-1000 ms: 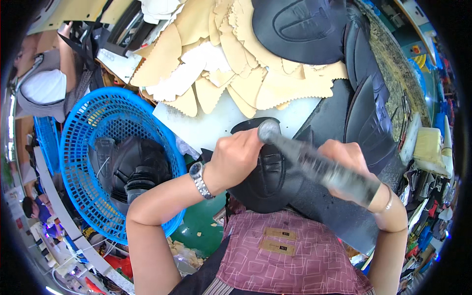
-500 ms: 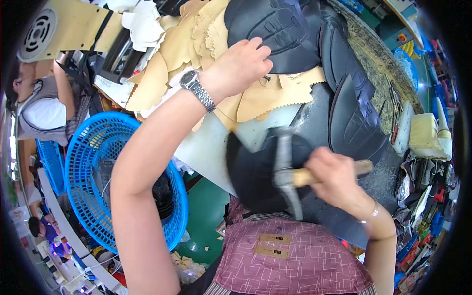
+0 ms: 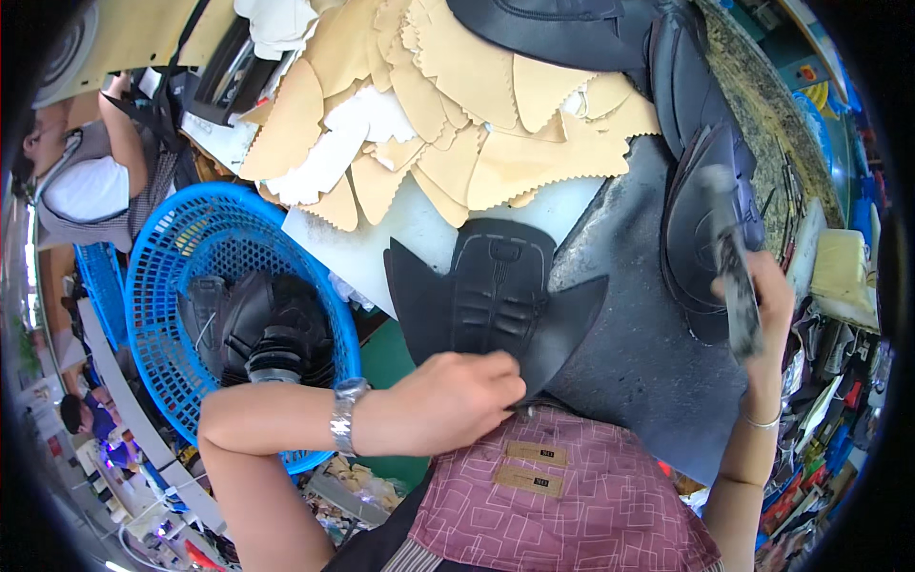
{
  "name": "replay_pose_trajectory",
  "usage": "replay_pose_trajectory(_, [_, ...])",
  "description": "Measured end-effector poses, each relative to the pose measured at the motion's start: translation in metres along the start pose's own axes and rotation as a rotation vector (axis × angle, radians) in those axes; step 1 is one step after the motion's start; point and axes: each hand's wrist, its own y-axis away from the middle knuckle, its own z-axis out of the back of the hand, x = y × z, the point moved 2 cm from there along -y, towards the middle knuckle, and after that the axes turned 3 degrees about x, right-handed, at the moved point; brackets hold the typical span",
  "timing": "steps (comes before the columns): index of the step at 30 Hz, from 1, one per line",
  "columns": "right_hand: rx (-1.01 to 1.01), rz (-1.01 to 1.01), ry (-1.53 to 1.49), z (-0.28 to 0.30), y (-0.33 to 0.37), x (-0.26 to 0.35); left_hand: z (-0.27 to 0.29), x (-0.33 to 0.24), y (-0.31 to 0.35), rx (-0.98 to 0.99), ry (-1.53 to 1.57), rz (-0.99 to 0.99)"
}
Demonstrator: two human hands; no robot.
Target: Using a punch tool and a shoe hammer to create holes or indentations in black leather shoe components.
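A black leather shoe upper piece, with a raised tongue-like middle and a pointed wing on each side, lies spread in front of me. At its lower edge is my left hand, fingers curled and closed; the fingertips are partly hidden, so what they pinch, if anything, cannot be made out. Out to the right, my right hand is wrapped round a hammer, raised above the worktop. The metal hammer head is smeared by motion and overlaps a stack of black leather pieces.
Tan zigzag-edged leather pieces and white scraps cover the far worktop. More black pieces lie beyond. A blue plastic basket holding black parts stands at left, near another person. A dark grey slab lies at right.
My left hand has come down from the far black pieces to the shoe upper's near edge. My right hand has lifted the hammer away from that piece, to the right.
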Motion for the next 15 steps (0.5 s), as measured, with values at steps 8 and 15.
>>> replay_pose_trajectory(8, [0.402,0.226,-0.313,-0.057,0.004,0.058,0.030,0.069,-0.023,-0.687,0.582,0.378])
replay_pose_trajectory(15, [0.368,0.267,-0.153,-0.048,-0.004,0.065,0.023,0.079,-0.030,-0.733,0.446,0.425])
